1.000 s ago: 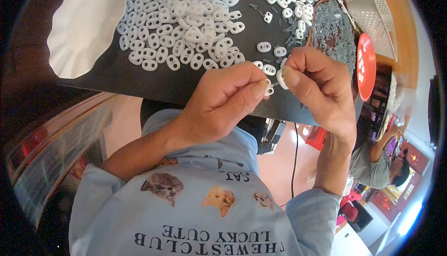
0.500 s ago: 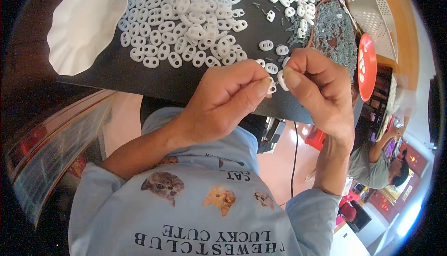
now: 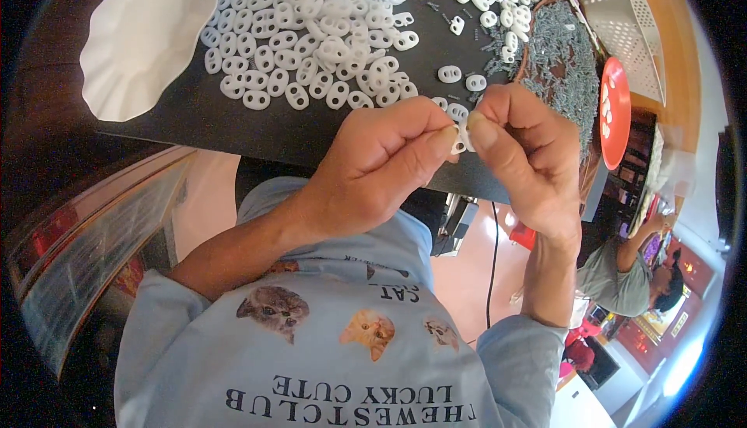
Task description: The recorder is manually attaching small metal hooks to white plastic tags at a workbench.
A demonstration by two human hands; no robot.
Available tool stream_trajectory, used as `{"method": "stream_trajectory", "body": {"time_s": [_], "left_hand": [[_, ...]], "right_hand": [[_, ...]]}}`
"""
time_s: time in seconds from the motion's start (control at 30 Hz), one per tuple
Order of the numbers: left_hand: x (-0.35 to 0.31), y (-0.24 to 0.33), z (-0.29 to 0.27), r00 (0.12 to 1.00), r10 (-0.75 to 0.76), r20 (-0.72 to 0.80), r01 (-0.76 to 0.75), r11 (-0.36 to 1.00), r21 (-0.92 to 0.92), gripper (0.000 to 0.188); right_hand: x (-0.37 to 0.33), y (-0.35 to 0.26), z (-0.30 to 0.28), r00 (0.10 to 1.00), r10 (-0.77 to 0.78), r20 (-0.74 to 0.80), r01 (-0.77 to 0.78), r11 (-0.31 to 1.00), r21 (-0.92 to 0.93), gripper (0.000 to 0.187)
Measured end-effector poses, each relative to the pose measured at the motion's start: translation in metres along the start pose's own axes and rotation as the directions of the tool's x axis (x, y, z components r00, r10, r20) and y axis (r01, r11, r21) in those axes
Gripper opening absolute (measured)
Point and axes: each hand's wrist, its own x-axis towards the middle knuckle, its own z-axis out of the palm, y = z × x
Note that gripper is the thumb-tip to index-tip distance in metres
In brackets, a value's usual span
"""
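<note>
My left hand (image 3: 381,163) is closed in a thumb-and-finger pinch on a small white plastic cord-lock piece (image 3: 458,147). Facing it, my right hand (image 3: 529,167) pinches a second white cord-lock piece (image 3: 469,134), mostly hidden by the thumb and fingers. The two parts meet between my fingertips, just above the near edge of the black tabletop (image 3: 288,132). Just beyond my fingers lie two-holed white cord-lock pieces (image 3: 450,75), singly on the table. A broad heap of similar two-holed pieces (image 3: 311,39) spreads to the left.
A pile of small metal springs (image 3: 564,62) lies at the right, by a red plate (image 3: 620,136) with white bits. Behind stands a white perforated basket (image 3: 615,8). A scalloped white tray (image 3: 140,54) sits far left. Another person (image 3: 622,272) is at the right.
My right hand has moved slightly left, bringing its piece against the one in my left hand; the gap between them has closed. My left hand has hardly moved.
</note>
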Motion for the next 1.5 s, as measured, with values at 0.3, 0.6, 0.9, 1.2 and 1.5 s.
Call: {"method": "stream_trajectory", "body": {"time_s": [0.3,0.6,0.9,1.2,1.5], "left_hand": [[0.0,-0.001,-0.001,1.0,0.005,-0.028,-0.005,1.0,-0.002,0.022],[0.002,0.006,-0.004,0.994,-0.108,-0.035,0.102,0.984,-0.148,0.021],[0.003,0.01,-0.001,0.989,-0.138,-0.058,0.117,0.952,-0.282,0.023],[0.003,0.014,0.002,0.996,-0.081,-0.049,0.071,0.983,-0.169,0.016],[0.002,0.013,0.004,0.993,-0.105,-0.051,0.096,0.985,-0.146,0.017]], "right_hand": [[-0.003,0.0,0.009,0.994,-0.082,-0.071,0.079,0.996,-0.049,0.013],[-0.001,-0.003,0.01,0.916,-0.399,0.036,0.352,0.757,-0.551,0.034],[-0.006,-0.013,-0.002,0.917,-0.36,0.17,0.387,0.703,-0.597,0.035],[-0.009,-0.016,0.004,0.931,-0.334,0.147,0.35,0.702,-0.62,0.034],[-0.012,-0.014,0.004,0.922,-0.353,0.16,0.374,0.703,-0.605,0.031]]}}
